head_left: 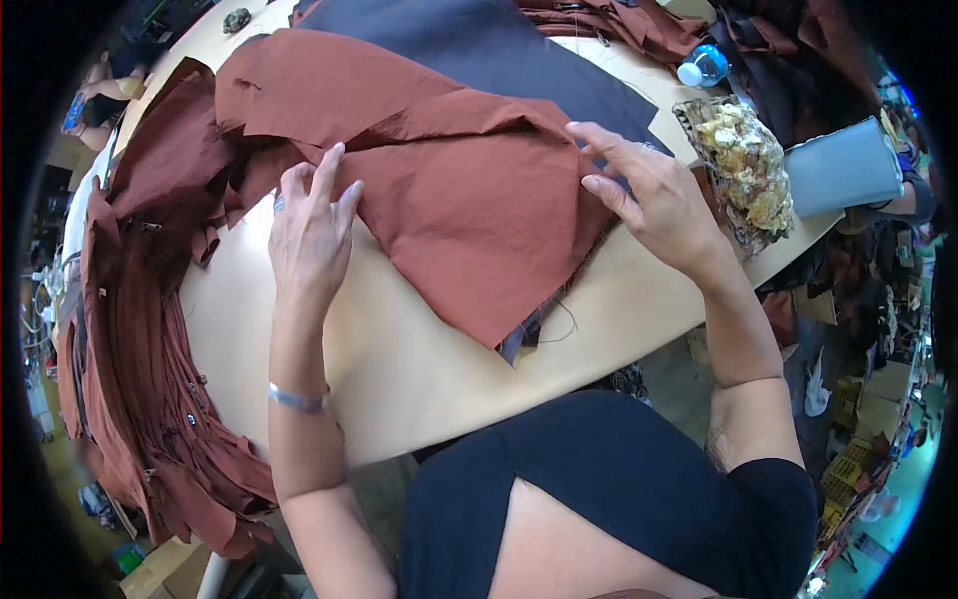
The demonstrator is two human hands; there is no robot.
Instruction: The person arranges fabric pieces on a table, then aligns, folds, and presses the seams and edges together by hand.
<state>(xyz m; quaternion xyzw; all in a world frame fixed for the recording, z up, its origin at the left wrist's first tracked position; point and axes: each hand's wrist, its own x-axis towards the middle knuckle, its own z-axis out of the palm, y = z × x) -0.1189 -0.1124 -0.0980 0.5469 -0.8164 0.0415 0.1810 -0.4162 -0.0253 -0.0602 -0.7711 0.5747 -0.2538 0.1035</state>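
Rust-brown cloth [479,210] lies folded across the pale table [419,389], its pointed lower corner showing frayed dark edges. On its left side, my left hand [311,225] has the fingertips at the cloth's edge, fingers apart, with nothing gripped. At the right side of the cloth is my right hand [649,195], thumb and fingers spread at the edge of a raised fold, not closed on it. Beneath and behind the rust cloth spreads a dark navy cloth [479,50].
A pile of rust garments [140,349] hangs over the left edge. At right are a rough yellowish rock-like block [743,170], a grey-blue container [846,168] and a bottle [704,66]. Another person's arm [105,88] shows at upper left.
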